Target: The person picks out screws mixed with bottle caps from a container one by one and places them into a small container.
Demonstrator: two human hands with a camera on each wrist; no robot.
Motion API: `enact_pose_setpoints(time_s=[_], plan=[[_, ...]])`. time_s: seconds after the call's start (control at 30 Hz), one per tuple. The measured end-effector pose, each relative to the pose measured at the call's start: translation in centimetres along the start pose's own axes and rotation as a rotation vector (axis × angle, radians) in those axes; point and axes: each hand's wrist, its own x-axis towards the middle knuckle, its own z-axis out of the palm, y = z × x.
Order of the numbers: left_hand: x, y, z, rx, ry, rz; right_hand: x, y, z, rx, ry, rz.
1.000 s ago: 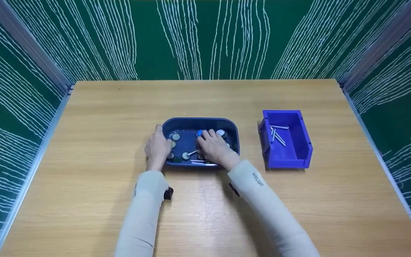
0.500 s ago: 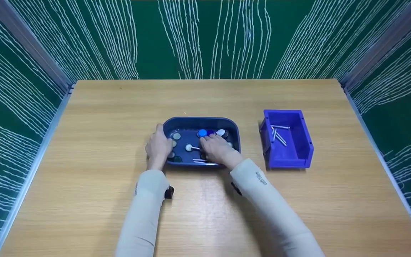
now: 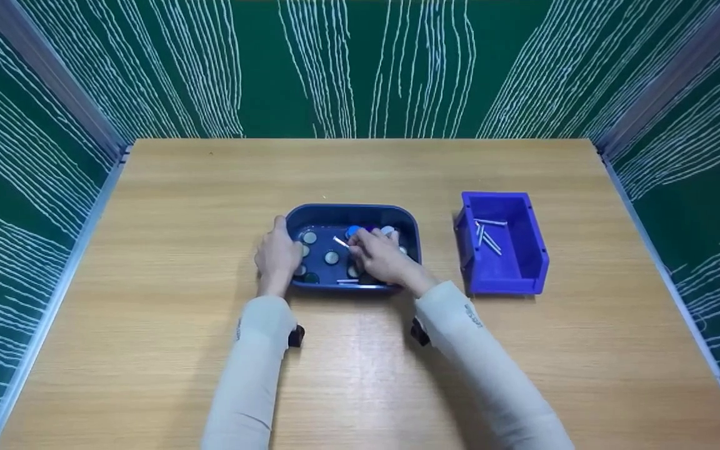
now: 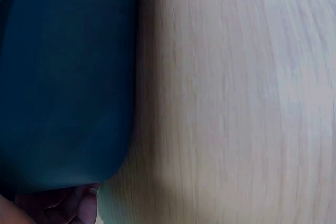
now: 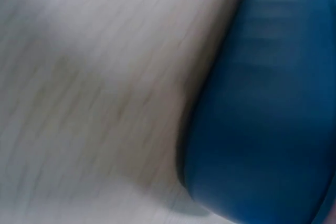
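A dark blue tub [image 3: 310, 212] holds several round bottle caps, among them a grey-green cap [image 3: 332, 257], a bright blue cap [image 3: 352, 232] and a white cap [image 3: 387, 230]. My left hand [image 3: 277, 256] grips the tub's left end; its curled fingers [image 4: 79, 205] show beneath the corner in the left wrist view. Over the tub's inside, my right hand [image 3: 382, 255] pinches a thin silver screw [image 3: 340, 242] between thumb and fingers, tip pointing up and left. More slim silver pieces [image 3: 348, 281] lie along the near wall. The right wrist view is blurred and shows mostly the tub's outer wall [image 5: 257, 129].
To the right stands a purple open-front bin [image 3: 500, 272], apart from the tub, with several silver screws [image 3: 489, 240] lying inside. Both rest on a wooden table [image 3: 210, 187]. Green walls [image 3: 260, 69] with white streaks enclose the back and sides.
The screw that lay across the grey-green cap is now lifted in my right hand, which has turned and risen slightly. My left hand stays on the tub.
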Motion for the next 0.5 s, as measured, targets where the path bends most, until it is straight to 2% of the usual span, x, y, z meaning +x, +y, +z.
enact_pose_setpoints(time_s=[0.23, 0.33, 0.5], plan=[[-0.1, 0.0, 0.1, 0.009, 0.02, 0.003, -0.6, 0.2, -1.4, 0.327, -0.077, 0.016], [0.0, 0.0, 0.2, 0.012, 0.019, 0.003, -1.0, 0.4, -2.3, 0.423, -0.047, 0.03], [0.1, 0.0, 0.1, 0.018, 0.014, 0.002, -2.1, 1.1, -4.2, 0.65, 0.017, 0.048]])
